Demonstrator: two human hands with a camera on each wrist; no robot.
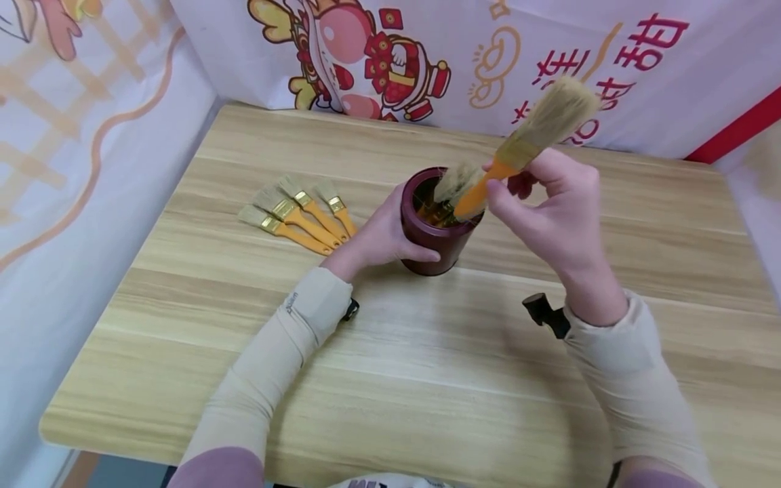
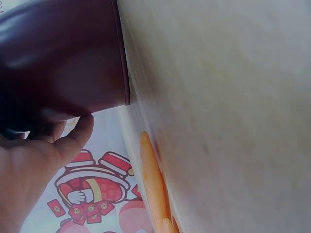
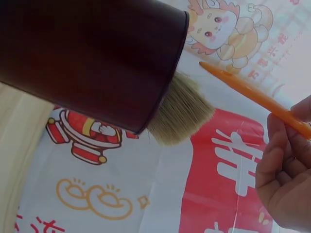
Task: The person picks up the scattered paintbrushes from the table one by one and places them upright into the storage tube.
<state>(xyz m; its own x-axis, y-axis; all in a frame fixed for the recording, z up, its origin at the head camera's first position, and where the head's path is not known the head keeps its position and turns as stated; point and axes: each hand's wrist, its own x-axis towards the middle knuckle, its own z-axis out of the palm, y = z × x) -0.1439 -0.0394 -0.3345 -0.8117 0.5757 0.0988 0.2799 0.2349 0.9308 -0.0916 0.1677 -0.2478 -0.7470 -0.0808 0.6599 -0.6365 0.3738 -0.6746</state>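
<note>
A dark red-brown cylindrical pot (image 1: 434, 252) stands upright on the table, and my left hand (image 1: 386, 234) grips its side with thumb and fingers around it. Pale bristles of brushes (image 1: 456, 181) show inside the pot's mouth. In my right hand (image 1: 564, 210) is a paintbrush (image 1: 518, 146), pinched by its orange handle with the bristles pointing up. The handle's tip is over the pot's rim in the head view. In the right wrist view the paintbrush handle (image 3: 248, 90) is apart from the pot (image 3: 92, 58), and bristles (image 3: 182, 111) stick out of the pot's mouth.
Left of the pot, several orange-handled paintbrushes (image 1: 295, 213) lie fanned out on the wooden table (image 1: 396, 379). A printed white cloth (image 1: 232, 41) hangs along the table's back and left sides. Black wrist cameras (image 1: 546, 315) sit on both sleeves.
</note>
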